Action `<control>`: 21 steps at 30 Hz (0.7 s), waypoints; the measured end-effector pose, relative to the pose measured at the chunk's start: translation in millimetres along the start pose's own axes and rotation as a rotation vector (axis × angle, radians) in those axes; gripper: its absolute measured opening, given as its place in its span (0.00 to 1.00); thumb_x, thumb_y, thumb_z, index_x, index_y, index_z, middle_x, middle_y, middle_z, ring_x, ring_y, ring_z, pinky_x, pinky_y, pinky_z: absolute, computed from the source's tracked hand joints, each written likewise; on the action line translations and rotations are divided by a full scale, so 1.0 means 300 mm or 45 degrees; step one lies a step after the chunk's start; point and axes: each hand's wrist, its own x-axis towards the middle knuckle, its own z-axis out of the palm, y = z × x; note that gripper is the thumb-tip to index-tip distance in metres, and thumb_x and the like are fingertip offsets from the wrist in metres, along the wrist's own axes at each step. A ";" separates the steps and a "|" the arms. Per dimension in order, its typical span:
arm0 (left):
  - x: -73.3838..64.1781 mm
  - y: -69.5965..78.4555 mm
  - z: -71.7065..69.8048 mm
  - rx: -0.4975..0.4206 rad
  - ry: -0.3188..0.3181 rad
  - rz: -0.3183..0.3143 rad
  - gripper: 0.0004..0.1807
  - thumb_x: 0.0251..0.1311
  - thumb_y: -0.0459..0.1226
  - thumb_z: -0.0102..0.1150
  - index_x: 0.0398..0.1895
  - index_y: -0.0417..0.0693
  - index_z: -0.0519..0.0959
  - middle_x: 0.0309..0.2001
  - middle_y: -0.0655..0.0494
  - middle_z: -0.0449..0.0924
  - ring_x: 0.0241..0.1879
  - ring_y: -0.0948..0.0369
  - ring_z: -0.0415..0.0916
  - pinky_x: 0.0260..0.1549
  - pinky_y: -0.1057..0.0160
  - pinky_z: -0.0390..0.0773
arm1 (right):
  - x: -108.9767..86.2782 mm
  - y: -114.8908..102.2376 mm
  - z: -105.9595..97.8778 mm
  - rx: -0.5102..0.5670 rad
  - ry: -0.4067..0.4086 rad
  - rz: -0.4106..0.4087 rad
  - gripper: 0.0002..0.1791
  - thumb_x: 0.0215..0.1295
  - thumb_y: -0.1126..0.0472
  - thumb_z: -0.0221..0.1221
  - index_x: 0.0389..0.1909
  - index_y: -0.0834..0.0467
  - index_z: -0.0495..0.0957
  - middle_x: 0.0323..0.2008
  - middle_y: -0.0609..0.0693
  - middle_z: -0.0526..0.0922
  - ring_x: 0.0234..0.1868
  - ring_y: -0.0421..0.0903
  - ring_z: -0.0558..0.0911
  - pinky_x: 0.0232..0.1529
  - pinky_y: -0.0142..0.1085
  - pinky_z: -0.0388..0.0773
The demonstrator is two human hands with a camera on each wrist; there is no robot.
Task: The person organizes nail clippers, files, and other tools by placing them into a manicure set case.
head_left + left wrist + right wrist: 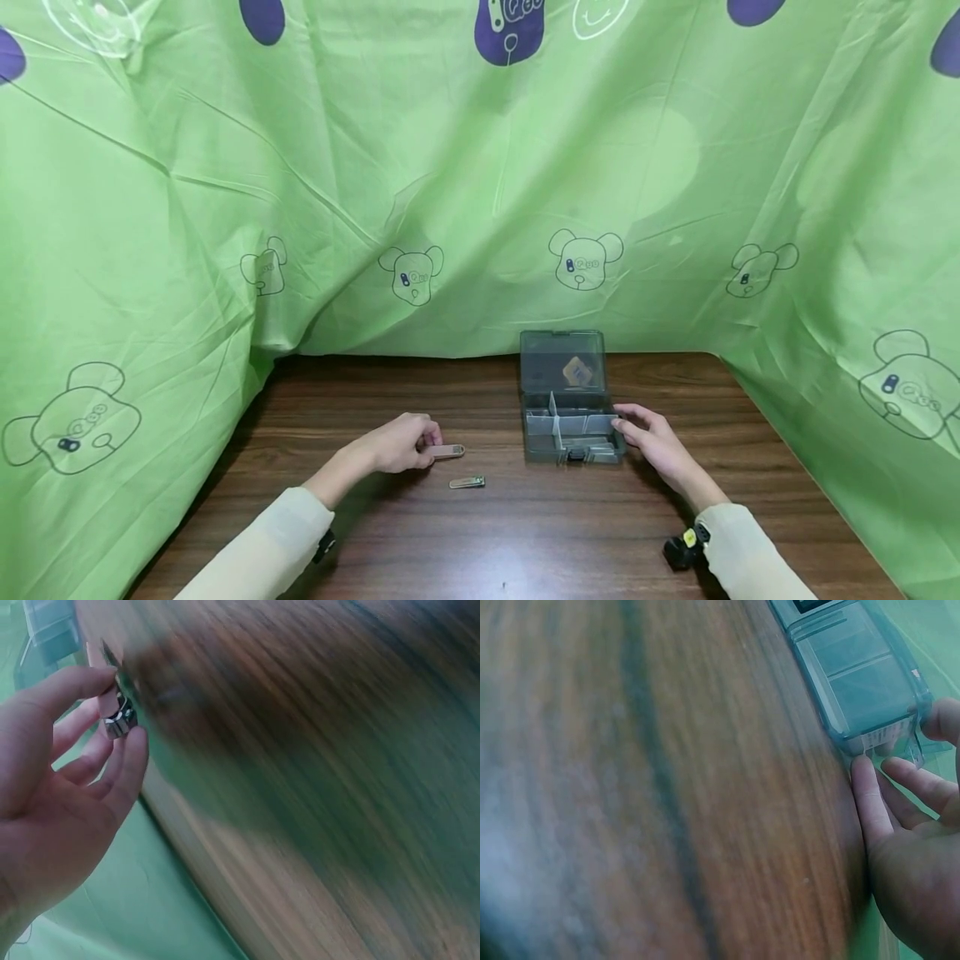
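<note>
Left hand (397, 444): while thumb and fingers pinch one end of a small pinkish flat item (447, 451), its metal loop end points right; the gripped end is hidden, and its exact kind is hard to make out.
Pinkish item: over the left part of the tabletop (525, 542), left of the box and just beyond the nail clipper; whether it touches the wood is unclear.
Nail clipper (467, 482): lies on the tabletop near the left hand; a dark sliver in the left wrist view may be this, too blurred to tell.
Right hand (656, 442): thumb at the rim and fingers against the right side of the box, holding it there; part of the hand is cut off in the right wrist view.
Compartment box (536, 450): translucent grey plastic, on the tabletop, lid (546, 358) tipped back, cut off in both wrist views.
Inside the box: upright clear dividers (553, 417) part it into compartments; pale strips toward the front are hard to read.
Sticker (577, 372): orange, on the lid, lettering illegible.
Curtain (480, 167): green, printed with bear faces, some hidden in folds.
</note>
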 end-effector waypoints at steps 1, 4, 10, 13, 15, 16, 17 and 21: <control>0.006 0.004 0.000 -0.002 0.013 0.010 0.09 0.58 0.31 0.74 0.37 0.50 0.83 0.35 0.61 0.79 0.36 0.59 0.78 0.34 0.65 0.77 | 0.000 0.001 0.001 0.001 0.003 -0.002 0.31 0.81 0.53 0.58 0.75 0.66 0.67 0.70 0.65 0.73 0.66 0.53 0.75 0.57 0.33 0.78; 0.028 0.018 0.000 -0.007 0.050 0.028 0.08 0.60 0.31 0.73 0.39 0.49 0.83 0.37 0.60 0.79 0.37 0.60 0.79 0.37 0.64 0.79 | 0.000 0.001 0.001 -0.004 0.003 -0.010 0.31 0.81 0.53 0.57 0.75 0.67 0.66 0.70 0.66 0.72 0.66 0.53 0.75 0.58 0.34 0.78; 0.080 0.068 -0.011 -0.005 0.102 0.052 0.08 0.64 0.34 0.73 0.42 0.50 0.83 0.38 0.62 0.81 0.39 0.64 0.79 0.42 0.62 0.82 | -0.002 0.000 0.004 -0.007 0.000 -0.009 0.31 0.82 0.53 0.57 0.75 0.67 0.66 0.70 0.66 0.72 0.67 0.53 0.74 0.60 0.36 0.78; 0.109 0.100 -0.017 -0.035 0.120 0.071 0.08 0.64 0.35 0.73 0.42 0.50 0.83 0.38 0.62 0.81 0.39 0.63 0.80 0.42 0.62 0.82 | -0.001 0.001 0.005 -0.006 0.000 -0.009 0.31 0.81 0.53 0.57 0.75 0.67 0.66 0.70 0.66 0.72 0.67 0.54 0.74 0.60 0.37 0.78; 0.131 0.120 -0.018 -0.053 0.134 0.086 0.07 0.65 0.35 0.73 0.42 0.50 0.84 0.39 0.61 0.82 0.39 0.63 0.81 0.42 0.63 0.82 | 0.000 0.004 0.005 -0.008 -0.002 -0.010 0.31 0.82 0.53 0.57 0.75 0.67 0.66 0.70 0.66 0.72 0.68 0.54 0.74 0.61 0.38 0.78; 0.143 0.130 -0.017 -0.056 0.144 0.095 0.07 0.65 0.35 0.73 0.42 0.50 0.83 0.38 0.62 0.81 0.39 0.64 0.80 0.41 0.63 0.82 | 0.001 0.005 0.005 -0.007 -0.001 -0.011 0.31 0.82 0.53 0.57 0.75 0.67 0.66 0.70 0.66 0.72 0.68 0.54 0.74 0.61 0.38 0.78; 0.156 0.141 -0.017 -0.061 0.151 0.102 0.07 0.65 0.35 0.73 0.42 0.50 0.83 0.38 0.62 0.81 0.38 0.64 0.80 0.41 0.64 0.81 | 0.002 0.007 0.004 -0.006 0.000 -0.011 0.31 0.82 0.53 0.57 0.75 0.67 0.66 0.71 0.66 0.72 0.68 0.55 0.73 0.61 0.38 0.78; 0.208 0.180 -0.012 -0.075 0.177 0.125 0.07 0.65 0.35 0.73 0.42 0.49 0.83 0.39 0.62 0.81 0.38 0.63 0.80 0.40 0.65 0.81 | 0.003 0.011 0.003 -0.001 -0.001 -0.012 0.31 0.82 0.53 0.57 0.75 0.67 0.66 0.71 0.66 0.71 0.69 0.56 0.73 0.60 0.36 0.78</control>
